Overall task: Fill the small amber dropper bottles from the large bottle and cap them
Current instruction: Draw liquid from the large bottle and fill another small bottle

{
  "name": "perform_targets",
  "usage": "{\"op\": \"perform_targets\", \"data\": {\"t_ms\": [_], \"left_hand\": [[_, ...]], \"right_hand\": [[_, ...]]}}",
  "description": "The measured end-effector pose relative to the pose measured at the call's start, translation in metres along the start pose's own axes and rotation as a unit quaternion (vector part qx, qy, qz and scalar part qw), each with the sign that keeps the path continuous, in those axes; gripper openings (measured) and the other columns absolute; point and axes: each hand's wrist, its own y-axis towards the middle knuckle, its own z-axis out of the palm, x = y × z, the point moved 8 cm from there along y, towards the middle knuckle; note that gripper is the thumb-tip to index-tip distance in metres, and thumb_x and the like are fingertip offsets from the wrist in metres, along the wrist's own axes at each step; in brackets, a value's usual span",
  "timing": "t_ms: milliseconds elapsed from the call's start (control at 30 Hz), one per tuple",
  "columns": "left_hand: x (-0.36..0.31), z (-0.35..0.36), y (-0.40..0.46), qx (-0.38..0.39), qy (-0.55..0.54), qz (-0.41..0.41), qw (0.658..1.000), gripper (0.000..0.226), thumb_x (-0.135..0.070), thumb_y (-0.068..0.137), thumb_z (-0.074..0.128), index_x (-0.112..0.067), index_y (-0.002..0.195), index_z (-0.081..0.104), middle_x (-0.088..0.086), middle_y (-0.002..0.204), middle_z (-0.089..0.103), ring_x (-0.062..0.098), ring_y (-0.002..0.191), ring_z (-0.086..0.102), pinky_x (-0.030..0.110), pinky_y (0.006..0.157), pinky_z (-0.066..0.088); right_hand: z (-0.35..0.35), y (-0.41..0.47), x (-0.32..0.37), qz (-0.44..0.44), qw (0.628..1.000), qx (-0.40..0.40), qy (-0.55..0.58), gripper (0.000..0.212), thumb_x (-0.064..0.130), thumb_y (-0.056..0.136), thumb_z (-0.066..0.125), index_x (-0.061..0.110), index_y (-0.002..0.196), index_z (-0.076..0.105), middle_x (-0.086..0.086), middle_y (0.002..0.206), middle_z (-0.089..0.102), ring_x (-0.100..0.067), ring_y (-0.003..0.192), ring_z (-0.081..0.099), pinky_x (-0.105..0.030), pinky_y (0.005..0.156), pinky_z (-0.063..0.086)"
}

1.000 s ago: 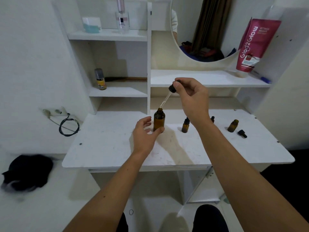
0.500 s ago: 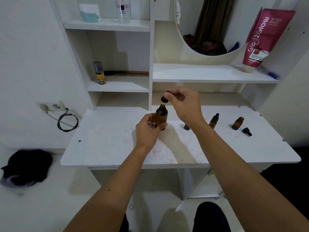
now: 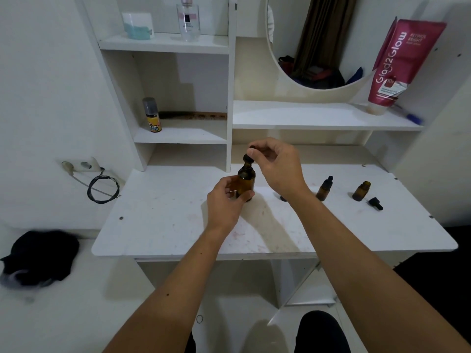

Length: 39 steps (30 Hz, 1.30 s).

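The large amber bottle (image 3: 246, 180) stands upright on the white desk (image 3: 165, 215), and my left hand (image 3: 225, 200) grips its lower body. My right hand (image 3: 276, 165) pinches the black dropper cap (image 3: 248, 155) right at the bottle's neck, its pipette inside the bottle. To the right stand a small capped amber bottle (image 3: 324, 189) and a small uncapped one (image 3: 361, 191). A loose black dropper cap (image 3: 375, 203) lies beside the uncapped one. Another small bottle (image 3: 283, 198) is mostly hidden behind my right wrist.
Shelves rise behind the desk, holding a small yellow bottle (image 3: 152, 115), a comb (image 3: 196, 115), a clear perfume bottle (image 3: 188, 19) and a pink tube (image 3: 397, 64). A round mirror (image 3: 311, 39) hangs above. A cable coil (image 3: 103, 188) and socket sit at left; a black cloth (image 3: 42, 256) lies lower left.
My right hand lowered the dropper from above the large bottle until its cap reached the neck. My left hand closed around the bottle's body. The view has shifted slightly.
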Motion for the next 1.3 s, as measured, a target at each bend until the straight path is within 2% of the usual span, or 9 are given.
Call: {"op": "perform_targets", "data": {"t_ms": [133, 267, 400, 567, 700, 833, 1167, 1233, 1300], "left_hand": [[-0.001, 0.001, -0.001, 0.003, 0.002, -0.004, 1.000, 0.050, -0.028, 0.084, 0.086, -0.021, 0.128, 0.063, -0.010, 0.116, 0.068, 0.015, 0.109, 0.065, 0.035, 0.105, 0.054], [-0.003, 0.000, -0.003, 0.001, 0.003, -0.003, 1.000, 0.052, -0.028, 0.084, 0.086, -0.020, 0.130, 0.061, -0.003, 0.124, 0.070, 0.017, 0.111, 0.065, 0.038, 0.106, 0.054], [0.000, -0.002, -0.007, -0.015, -0.005, -0.009, 1.000, 0.061, -0.029, 0.083, 0.087, -0.019, 0.134, 0.058, 0.000, 0.131, 0.067, 0.019, 0.116, 0.064, 0.038, 0.105, 0.055], [0.004, -0.004, -0.012, -0.029, -0.012, -0.014, 0.999, 0.065, -0.030, 0.080, 0.090, -0.019, 0.135, 0.056, -0.001, 0.127, 0.066, 0.017, 0.112, 0.066, 0.026, 0.097, 0.056], [0.000, -0.006, -0.020, -0.047, 0.006, -0.010, 0.999, 0.059, -0.033, 0.081, 0.089, -0.021, 0.129, 0.057, -0.005, 0.117, 0.066, 0.011, 0.097, 0.065, 0.012, 0.080, 0.051], [-0.001, -0.003, -0.033, -0.066, 0.004, -0.009, 0.998, 0.052, -0.035, 0.080, 0.089, -0.024, 0.119, 0.056, -0.006, 0.109, 0.066, 0.008, 0.091, 0.065, 0.011, 0.074, 0.049], [-0.022, 0.077, -0.060, 0.029, -0.030, 0.016, 0.999, 0.047, -0.032, 0.080, 0.089, -0.023, 0.115, 0.060, -0.009, 0.104, 0.067, 0.011, 0.094, 0.065, 0.019, 0.080, 0.057], [-0.026, 0.099, -0.065, 0.054, -0.028, 0.023, 0.998, 0.046, -0.032, 0.081, 0.089, -0.022, 0.115, 0.061, -0.010, 0.105, 0.067, 0.011, 0.094, 0.066, 0.019, 0.080, 0.057], [-0.032, 0.122, -0.070, 0.078, -0.025, 0.032, 0.996, 0.045, -0.031, 0.082, 0.088, -0.022, 0.117, 0.062, -0.011, 0.106, 0.068, 0.011, 0.094, 0.066, 0.019, 0.081, 0.057]], "right_hand": [[-0.005, -0.003, 0.009, -0.018, 1.000, -0.003, 0.009, 0.014, 0.017, 0.097, 0.076, 0.013, 0.111, 0.078, 0.011, 0.093, 0.076, 0.006, 0.087, 0.072, -0.012, 0.086, 0.057], [-0.019, -0.004, 0.019, -0.039, 0.998, -0.035, 0.024, 0.017, 0.018, 0.097, 0.076, 0.013, 0.113, 0.078, 0.006, 0.101, 0.079, -0.004, 0.096, 0.075, -0.017, 0.092, 0.058], [-0.036, -0.007, 0.026, -0.055, 0.994, -0.066, 0.061, 0.016, 0.016, 0.098, 0.075, 0.014, 0.114, 0.077, 0.006, 0.104, 0.079, -0.006, 0.099, 0.075, -0.018, 0.094, 0.057], [-0.054, -0.008, 0.032, -0.060, 0.988, -0.104, 0.101, 0.016, 0.015, 0.099, 0.074, 0.012, 0.114, 0.077, 0.001, 0.104, 0.079, -0.008, 0.100, 0.076, -0.018, 0.092, 0.057], [-0.069, -0.012, 0.032, -0.068, 0.986, -0.116, 0.102, 0.017, 0.015, 0.098, 0.074, 0.009, 0.115, 0.077, 0.000, 0.104, 0.080, -0.009, 0.100, 0.076, -0.023, 0.095, 0.059], [-0.093, -0.026, 0.022, -0.066, 0.985, -0.132, 0.094, 0.017, 0.016, 0.099, 0.074, 0.011, 0.115, 0.077, 0.001, 0.105, 0.079, -0.009, 0.100, 0.076, -0.022, 0.095, 0.059], [-0.168, -0.061, -0.028, -0.006, 0.979, -0.181, 0.095, 0.018, 0.018, 0.098, 0.075, 0.013, 0.115, 0.077, 0.001, 0.101, 0.082, -0.012, 0.098, 0.079, -0.026, 0.095, 0.060], [-0.184, -0.067, -0.035, 0.001, 0.977, -0.191, 0.092, 0.019, 0.016, 0.099, 0.075, 0.010, 0.117, 0.077, 0.000, 0.100, 0.081, -0.009, 0.094, 0.079, -0.020, 0.088, 0.059], [-0.201, -0.073, -0.044, 0.010, 0.976, -0.202, 0.077, 0.019, 0.018, 0.099, 0.074, 0.011, 0.116, 0.077, 0.002, 0.099, 0.082, -0.006, 0.083, 0.078, -0.022, 0.077, 0.061]]}}
